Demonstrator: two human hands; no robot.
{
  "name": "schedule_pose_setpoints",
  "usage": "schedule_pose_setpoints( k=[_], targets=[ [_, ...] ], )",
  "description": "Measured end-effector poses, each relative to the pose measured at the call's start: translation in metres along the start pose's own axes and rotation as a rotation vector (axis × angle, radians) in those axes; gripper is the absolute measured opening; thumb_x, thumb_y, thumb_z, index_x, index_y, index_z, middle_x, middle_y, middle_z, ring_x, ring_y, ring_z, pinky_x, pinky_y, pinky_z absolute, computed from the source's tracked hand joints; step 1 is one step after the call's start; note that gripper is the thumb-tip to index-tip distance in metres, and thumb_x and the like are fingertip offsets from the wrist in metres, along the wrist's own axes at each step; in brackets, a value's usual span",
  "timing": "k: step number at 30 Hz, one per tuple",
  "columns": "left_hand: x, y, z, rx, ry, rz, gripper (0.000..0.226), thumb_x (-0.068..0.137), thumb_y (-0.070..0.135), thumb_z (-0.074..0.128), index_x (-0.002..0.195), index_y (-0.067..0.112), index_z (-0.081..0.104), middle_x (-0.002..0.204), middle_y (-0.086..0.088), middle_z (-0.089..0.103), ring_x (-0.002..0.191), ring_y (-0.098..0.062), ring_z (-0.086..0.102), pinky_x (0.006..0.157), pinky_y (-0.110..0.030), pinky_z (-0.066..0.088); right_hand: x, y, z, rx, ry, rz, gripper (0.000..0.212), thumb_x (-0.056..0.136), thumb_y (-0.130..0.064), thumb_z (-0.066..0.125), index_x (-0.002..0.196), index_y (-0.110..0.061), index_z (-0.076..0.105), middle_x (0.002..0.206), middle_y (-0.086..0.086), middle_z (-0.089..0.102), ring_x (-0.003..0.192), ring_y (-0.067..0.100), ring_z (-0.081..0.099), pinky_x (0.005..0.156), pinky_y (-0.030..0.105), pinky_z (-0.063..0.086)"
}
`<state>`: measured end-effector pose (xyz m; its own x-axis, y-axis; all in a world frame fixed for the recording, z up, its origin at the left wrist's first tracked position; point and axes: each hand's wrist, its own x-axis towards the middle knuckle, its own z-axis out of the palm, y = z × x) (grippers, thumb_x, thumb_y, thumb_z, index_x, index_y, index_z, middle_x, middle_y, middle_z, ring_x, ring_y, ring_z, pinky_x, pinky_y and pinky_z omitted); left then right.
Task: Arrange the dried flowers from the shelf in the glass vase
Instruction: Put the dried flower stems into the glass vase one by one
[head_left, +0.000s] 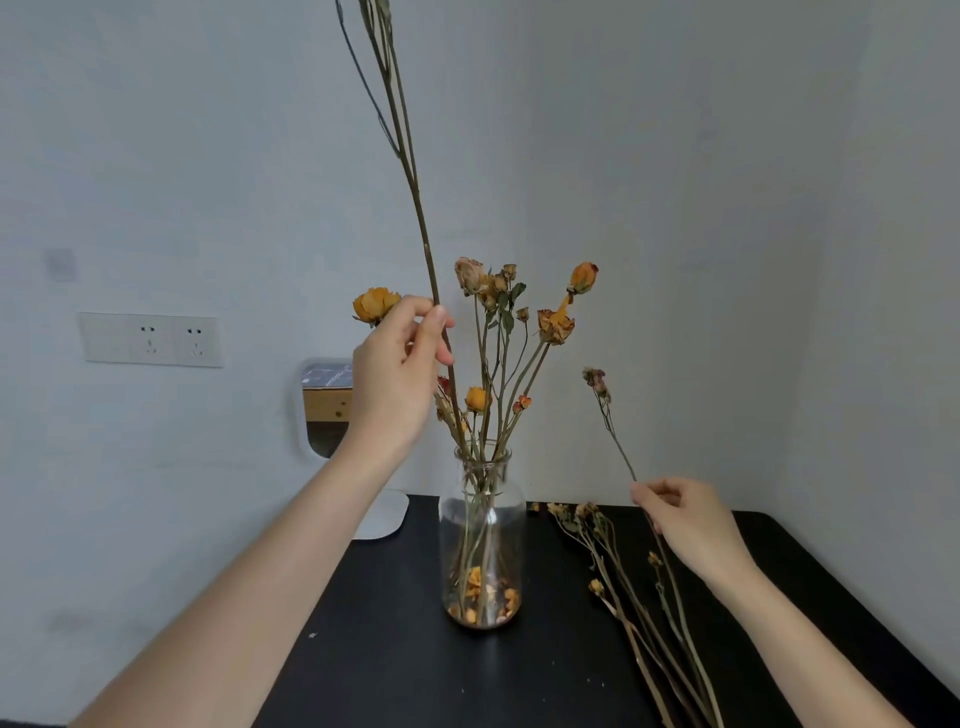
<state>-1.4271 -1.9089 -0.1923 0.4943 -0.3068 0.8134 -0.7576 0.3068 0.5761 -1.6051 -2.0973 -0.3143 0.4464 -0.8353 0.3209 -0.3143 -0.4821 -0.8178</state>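
Could snap the tall stem (415, 192) if pushed down hard: dry, thin, very long above the left grip (395, 374), top out of view. With any sideways lean, would lever against the mouth of the vase (483, 540). Could also tip the vase, narrow-necked and probably light, by catching the stem's foot on those crowded inside. Might knock brittle heads off the flowers (498, 332) just right of that grip, or off the orange bloom (376, 305) peeping from behind it. Shed petals at the vase bottom as proof of that frailty. Could drag the loose stems (623, 587) across the table (389, 649) by lifting the right grip (691, 525) carelessly, with its sprig (610, 421) trailing down among them.

Left grip: thumb and fingers clamped on the tall stem, level with the bloom heads. Below the grip, more stem, slanting toward the vase mouth, below and slightly right. Cannot tell whether its foot is inside yet.

Right grip: fingers pinched on the sprig, small pinkish head above and left. Vase left of this grip, well apart, upright on the table. Loose stems just below and beside.
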Motion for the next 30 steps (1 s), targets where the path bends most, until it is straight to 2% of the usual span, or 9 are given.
schedule_pose_setpoints(
  k=[4,18,30],
  targets=[
    [0.009,0.002,0.005,-0.012,0.037,0.0,0.017,0.097,0.023,0.042,0.09,0.017,0.056,0.066,0.007,0.054,0.042,0.0,0.047,0.044,-0.008,0.038,0.001,-0.001,0.001,0.001,-0.008,-0.007,0.023,0.092,-0.029,0.054,0.106,-0.013,0.062,0.082,-0.002,0.061,0.081,0.008,0.057,0.062,0.015,0.036],
    [-0.007,-0.043,0.023,0.102,-0.084,-0.116,0.016,0.096,0.024,0.042,0.095,0.016,0.056,0.071,0.005,0.061,0.048,0.002,0.052,0.05,-0.005,0.043,0.002,0.002,0.002,-0.024,0.003,-0.012,0.025,0.091,-0.029,0.054,0.109,-0.012,0.062,0.086,-0.004,0.062,0.079,0.004,0.056,0.062,0.013,0.036],
    [-0.002,-0.042,0.044,0.143,-0.084,-0.126,0.021,0.1,0.02,0.035,0.093,0.017,0.055,0.068,0.005,0.06,0.046,-0.006,0.05,0.044,-0.009,0.042,0.003,0.001,0.005,-0.011,-0.012,-0.017,0.018,0.092,-0.027,0.054,0.1,-0.014,0.063,0.082,0.001,0.063,0.077,0.009,0.058,0.062,0.017,0.04]
  ],
)
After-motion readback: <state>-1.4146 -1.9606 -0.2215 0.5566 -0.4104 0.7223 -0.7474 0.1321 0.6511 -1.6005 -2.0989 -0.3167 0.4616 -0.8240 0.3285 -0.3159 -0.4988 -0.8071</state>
